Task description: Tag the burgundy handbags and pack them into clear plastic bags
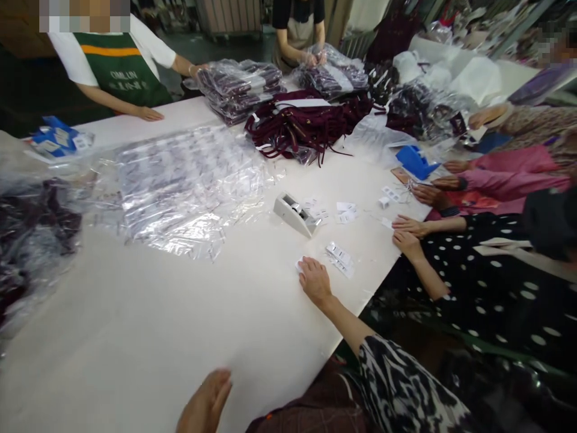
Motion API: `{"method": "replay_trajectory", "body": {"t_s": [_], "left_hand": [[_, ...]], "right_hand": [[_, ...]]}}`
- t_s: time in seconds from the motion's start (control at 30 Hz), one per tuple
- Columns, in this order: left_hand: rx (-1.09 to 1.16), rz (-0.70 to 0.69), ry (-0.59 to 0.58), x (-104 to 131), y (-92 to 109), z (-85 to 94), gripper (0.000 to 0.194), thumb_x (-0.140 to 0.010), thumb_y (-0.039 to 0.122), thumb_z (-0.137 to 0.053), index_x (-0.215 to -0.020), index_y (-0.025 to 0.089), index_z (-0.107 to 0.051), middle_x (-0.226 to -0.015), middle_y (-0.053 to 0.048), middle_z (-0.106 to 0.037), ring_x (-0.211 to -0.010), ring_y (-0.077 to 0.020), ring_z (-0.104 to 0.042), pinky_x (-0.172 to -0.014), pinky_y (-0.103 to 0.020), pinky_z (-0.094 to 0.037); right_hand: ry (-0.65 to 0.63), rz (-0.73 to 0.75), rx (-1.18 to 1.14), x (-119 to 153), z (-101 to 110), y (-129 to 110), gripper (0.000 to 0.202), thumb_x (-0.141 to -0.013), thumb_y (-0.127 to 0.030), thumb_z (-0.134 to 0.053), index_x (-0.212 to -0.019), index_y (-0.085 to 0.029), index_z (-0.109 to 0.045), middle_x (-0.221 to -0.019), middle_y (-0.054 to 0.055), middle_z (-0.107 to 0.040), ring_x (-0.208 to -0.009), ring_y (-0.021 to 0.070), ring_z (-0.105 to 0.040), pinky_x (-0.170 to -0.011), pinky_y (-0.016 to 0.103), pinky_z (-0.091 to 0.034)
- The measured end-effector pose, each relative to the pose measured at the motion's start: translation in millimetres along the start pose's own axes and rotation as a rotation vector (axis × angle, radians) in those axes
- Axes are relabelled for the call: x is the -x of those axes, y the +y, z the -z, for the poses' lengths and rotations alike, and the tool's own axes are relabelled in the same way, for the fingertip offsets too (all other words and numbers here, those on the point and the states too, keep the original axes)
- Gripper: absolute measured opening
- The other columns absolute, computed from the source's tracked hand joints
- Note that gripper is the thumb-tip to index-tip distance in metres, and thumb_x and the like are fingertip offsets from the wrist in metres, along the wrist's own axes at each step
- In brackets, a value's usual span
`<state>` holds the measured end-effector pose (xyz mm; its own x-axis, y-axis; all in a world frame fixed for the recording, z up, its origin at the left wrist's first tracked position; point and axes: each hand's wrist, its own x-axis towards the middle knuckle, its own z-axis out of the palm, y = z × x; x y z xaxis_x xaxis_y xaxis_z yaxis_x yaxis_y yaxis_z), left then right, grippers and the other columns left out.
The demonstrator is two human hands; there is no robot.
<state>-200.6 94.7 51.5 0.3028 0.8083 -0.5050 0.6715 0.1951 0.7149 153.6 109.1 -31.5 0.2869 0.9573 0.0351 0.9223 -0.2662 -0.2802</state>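
Observation:
My right hand (315, 279) rests on the white table, its fingers bent over a small white label (299, 264) that is mostly covered. Beside it lie barcode label strips (339, 255). A white tape dispenser (296, 213) stands just beyond that hand. Near the bottom edge, my left hand (206, 397) is held over the table, slightly blurred and partly cut off. Its fingers are loosely extended, and nothing shows in them.
Clear plastic bags (189, 186) spread across the table. Maroon garments (311, 120) and bagged bundles (243, 84) are piled at the back. Another bagged pile (36, 234) sits at left. Co-workers' hands (408, 231) rest along the right edge; a person in a green apron (126, 72) stands opposite.

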Motion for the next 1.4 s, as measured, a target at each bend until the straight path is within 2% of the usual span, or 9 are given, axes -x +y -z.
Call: {"method": "replay_trajectory", "body": {"t_s": [0.1,0.2,0.37,0.57,0.73,0.87,1.03,1.23,1.4], "left_hand": [[0.467,0.287,-0.225,-75,53,-55.5,0.041,-0.072,0.042,-0.079,-0.099,0.015,-0.066,-0.093,-0.010,-0.071,-0.086,-0.0245,-0.067,-0.076,-0.038,-0.057],[0.661,0.351,-0.320,-133,108,-113.9,0.053,-0.067,0.046,-0.081,-0.105,0.013,-0.064,-0.103,-0.015,-0.071,-0.093,-0.0249,-0.068,-0.080,-0.037,-0.058],[0.826,0.352,-0.388,-168,154,-169.2,0.051,-0.073,0.051,-0.075,-0.101,0.009,-0.065,-0.104,-0.018,-0.072,-0.099,-0.0252,-0.069,-0.093,-0.038,-0.054],[0.848,0.424,-0.360,-178,156,-173.3,0.046,-0.074,0.046,-0.077,-0.100,0.010,-0.067,-0.106,-0.019,-0.072,-0.101,-0.0266,-0.069,-0.096,-0.041,-0.053],[0.852,0.456,-0.359,-181,164,-174.0,0.037,-0.080,0.040,-0.073,-0.099,0.009,-0.068,-0.106,-0.019,-0.072,-0.100,-0.0249,-0.070,-0.098,-0.040,-0.052],[0.876,0.457,-0.356,-183,173,-176.8,0.031,-0.083,0.035,-0.069,-0.100,0.009,-0.067,-0.109,-0.019,-0.071,-0.102,-0.0244,-0.069,-0.099,-0.039,-0.052],[0.881,0.461,-0.341,-188,176,-178.2,0.026,-0.085,0.030,-0.066,-0.100,0.009,-0.066,-0.107,-0.019,-0.071,-0.099,-0.0235,-0.069,-0.097,-0.040,-0.053],[0.882,0.456,-0.351,-189,171,-181.6,0.027,-0.084,0.031,-0.066,-0.101,0.010,-0.066,-0.105,-0.018,-0.070,-0.097,-0.0229,-0.068,-0.096,-0.040,-0.053],[0.894,0.440,-0.352,-187,171,-181.0,0.038,-0.077,0.040,-0.073,-0.100,0.011,-0.066,-0.107,-0.019,-0.069,-0.100,-0.0248,-0.067,-0.099,-0.041,-0.051]], "right_hand": [[-0.013,0.043,0.012,-1,0,14,0.036,-0.091,-0.021,-0.054,-0.126,-0.020,-0.059,-0.139,0.011,-0.057,-0.126,0.0271,-0.047,-0.100,0.041,-0.036],[0.012,0.094,0.029,-4,1,27,0.034,-0.092,-0.020,-0.054,-0.125,-0.020,-0.061,-0.136,0.011,-0.059,-0.123,0.0266,-0.049,-0.097,0.040,-0.037],[0.035,0.136,-0.007,-11,13,39,0.028,-0.093,-0.020,-0.054,-0.119,-0.020,-0.065,-0.130,0.010,-0.064,-0.115,0.0253,-0.054,-0.093,0.040,-0.038],[0.045,-0.012,-0.003,-8,49,90,0.054,-0.087,-0.024,-0.058,-0.139,-0.014,-0.048,-0.145,0.016,-0.049,-0.138,0.0297,-0.038,-0.111,0.046,-0.033],[-0.194,-0.089,0.102,-7,39,124,0.082,-0.069,-0.007,-0.058,-0.146,0.001,-0.031,-0.150,0.027,-0.037,-0.143,0.0357,-0.031,-0.115,0.049,-0.033],[-0.182,-0.082,0.190,-11,23,120,0.072,-0.073,0.004,-0.045,-0.144,0.004,-0.034,-0.147,0.031,-0.041,-0.142,0.0357,-0.034,-0.112,0.049,-0.038],[-0.118,0.000,0.209,-12,27,131,0.058,-0.082,0.004,-0.036,-0.140,0.003,-0.043,-0.141,0.028,-0.050,-0.138,0.0326,-0.042,-0.111,0.047,-0.042],[-0.116,0.043,0.104,-10,41,153,0.054,-0.084,-0.001,-0.037,-0.137,-0.004,-0.050,-0.139,0.019,-0.056,-0.134,0.0260,-0.048,-0.114,0.041,-0.040],[-0.119,0.004,0.056,-6,43,142,0.058,-0.083,-0.019,-0.054,-0.138,-0.004,-0.048,-0.143,0.021,-0.050,-0.136,0.0308,-0.044,-0.113,0.046,-0.040]]}}
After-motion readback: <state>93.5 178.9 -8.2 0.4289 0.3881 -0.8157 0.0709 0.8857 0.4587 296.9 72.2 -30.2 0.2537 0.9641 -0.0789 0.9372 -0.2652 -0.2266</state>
